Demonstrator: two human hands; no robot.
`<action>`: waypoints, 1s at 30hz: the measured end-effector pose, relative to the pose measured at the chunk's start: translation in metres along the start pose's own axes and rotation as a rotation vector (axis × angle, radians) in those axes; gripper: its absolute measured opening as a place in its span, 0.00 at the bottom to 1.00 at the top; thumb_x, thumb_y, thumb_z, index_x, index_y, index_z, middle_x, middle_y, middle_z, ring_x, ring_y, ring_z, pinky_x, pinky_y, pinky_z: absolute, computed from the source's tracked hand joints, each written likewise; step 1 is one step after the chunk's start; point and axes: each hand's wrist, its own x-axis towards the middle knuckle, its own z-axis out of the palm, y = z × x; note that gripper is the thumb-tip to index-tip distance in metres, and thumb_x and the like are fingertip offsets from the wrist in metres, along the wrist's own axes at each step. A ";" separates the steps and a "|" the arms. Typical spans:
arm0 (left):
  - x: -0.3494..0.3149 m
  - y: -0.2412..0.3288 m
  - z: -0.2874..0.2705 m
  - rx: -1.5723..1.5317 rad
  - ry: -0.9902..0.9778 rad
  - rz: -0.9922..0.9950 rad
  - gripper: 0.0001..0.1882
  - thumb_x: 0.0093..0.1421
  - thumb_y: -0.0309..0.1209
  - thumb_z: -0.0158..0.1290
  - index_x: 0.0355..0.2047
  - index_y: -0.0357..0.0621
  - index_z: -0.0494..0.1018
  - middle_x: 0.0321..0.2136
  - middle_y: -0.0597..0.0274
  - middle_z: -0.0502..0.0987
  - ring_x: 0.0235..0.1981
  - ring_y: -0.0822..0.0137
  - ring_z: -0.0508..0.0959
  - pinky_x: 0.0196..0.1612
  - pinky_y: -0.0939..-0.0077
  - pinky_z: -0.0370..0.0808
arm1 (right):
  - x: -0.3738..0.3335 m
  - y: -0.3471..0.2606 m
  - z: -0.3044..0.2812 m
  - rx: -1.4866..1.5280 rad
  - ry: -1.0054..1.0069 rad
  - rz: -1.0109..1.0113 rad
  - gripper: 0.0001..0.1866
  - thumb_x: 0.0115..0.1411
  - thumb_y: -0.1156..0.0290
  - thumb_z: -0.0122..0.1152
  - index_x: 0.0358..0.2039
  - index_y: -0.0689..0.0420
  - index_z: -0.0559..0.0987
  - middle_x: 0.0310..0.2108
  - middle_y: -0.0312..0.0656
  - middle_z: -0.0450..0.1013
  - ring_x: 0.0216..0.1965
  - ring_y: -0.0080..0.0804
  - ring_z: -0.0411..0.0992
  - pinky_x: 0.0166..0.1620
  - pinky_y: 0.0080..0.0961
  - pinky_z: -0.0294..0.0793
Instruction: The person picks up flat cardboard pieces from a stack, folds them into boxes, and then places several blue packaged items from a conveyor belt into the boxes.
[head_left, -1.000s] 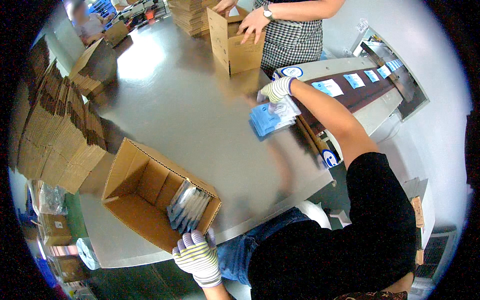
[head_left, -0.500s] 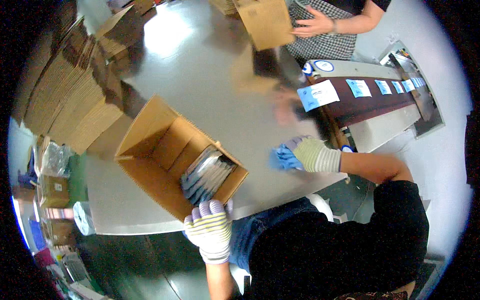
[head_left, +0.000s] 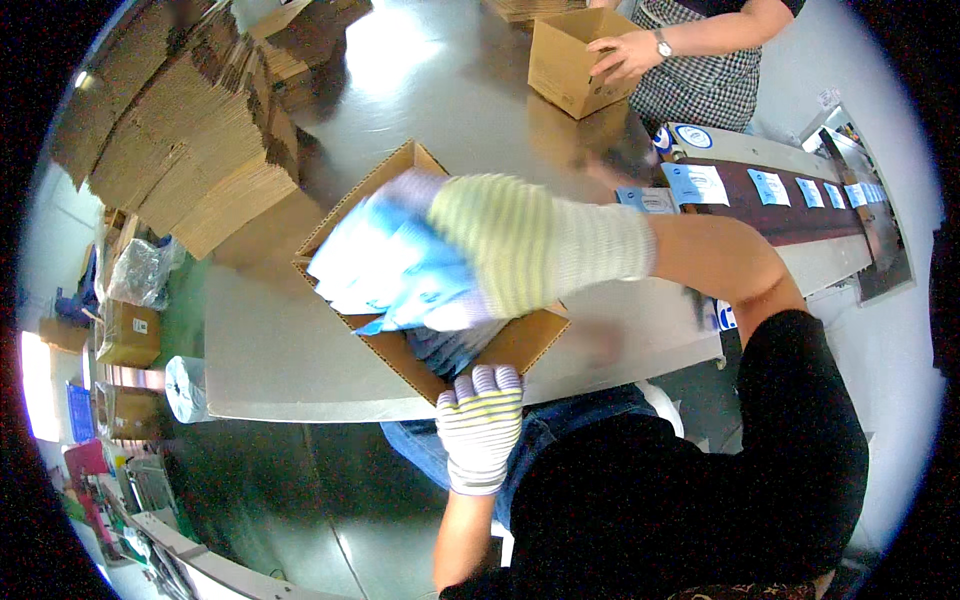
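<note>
An open cardboard box [head_left: 535, 338] stands at the front edge of the metal table. My left hand [head_left: 481, 430], in a striped knit glove, has its fingers hooked over the box's near rim. Above the box, my gloved right hand [head_left: 530, 245] is closed on a bunch of blue-and-white packets [head_left: 385, 265], blurred by motion. Part of the box's inside is hidden behind them. More packets [head_left: 450, 350] lie in a row inside, at the end near my left hand.
At right, a dark red conveyor belt [head_left: 740, 222] carries single packets [head_left: 768, 187]. Across the table [head_left: 290, 375] a person [head_left: 700, 60] handles another cardboard box [head_left: 560, 70]. Flattened cartons [head_left: 190, 140] are stacked at left. A plastic roll [head_left: 186, 388] sits beside the table's left end.
My right hand has swung left from beside the belt to over the box, carrying packets. My left hand stays on the box rim. The other person's box is now turned and set lower.
</note>
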 end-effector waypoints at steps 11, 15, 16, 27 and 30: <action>-0.021 0.009 0.002 -0.024 -0.032 0.013 0.05 0.50 0.36 0.47 0.27 0.53 0.67 0.23 0.69 0.68 0.23 0.70 0.69 0.24 0.71 0.63 | 0.012 0.001 0.033 -0.205 -0.277 -0.003 0.31 0.50 0.56 0.63 0.51 0.59 0.69 0.46 0.51 0.69 0.47 0.49 0.70 0.48 0.44 0.71; -0.015 0.014 -0.003 -0.032 0.001 0.010 0.05 0.50 0.37 0.49 0.25 0.55 0.67 0.23 0.69 0.68 0.24 0.69 0.69 0.27 0.70 0.62 | -0.031 0.025 -0.036 -0.165 0.123 0.172 0.26 0.56 0.53 0.56 0.49 0.58 0.70 0.45 0.52 0.71 0.46 0.50 0.71 0.50 0.42 0.69; -0.015 0.013 -0.001 -0.022 0.013 0.003 0.05 0.49 0.37 0.50 0.25 0.55 0.67 0.22 0.69 0.67 0.23 0.69 0.69 0.27 0.70 0.62 | -0.044 0.039 -0.047 -0.184 0.162 0.170 0.27 0.57 0.51 0.56 0.49 0.58 0.70 0.45 0.52 0.71 0.46 0.50 0.70 0.50 0.42 0.69; -0.020 0.013 0.015 -0.030 0.120 -0.047 0.15 0.51 0.44 0.56 0.32 0.48 0.71 0.25 0.62 0.72 0.27 0.61 0.72 0.31 0.64 0.64 | -0.226 0.145 -0.117 -0.472 0.076 0.836 0.22 0.57 0.54 0.57 0.44 0.60 0.75 0.37 0.51 0.76 0.40 0.48 0.75 0.44 0.37 0.73; -0.022 0.013 0.018 0.000 0.147 -0.040 0.15 0.52 0.44 0.56 0.32 0.48 0.71 0.24 0.62 0.71 0.27 0.61 0.71 0.32 0.65 0.64 | -0.274 0.158 -0.137 -0.519 0.057 0.964 0.21 0.56 0.56 0.59 0.41 0.60 0.76 0.38 0.52 0.76 0.41 0.48 0.74 0.46 0.37 0.72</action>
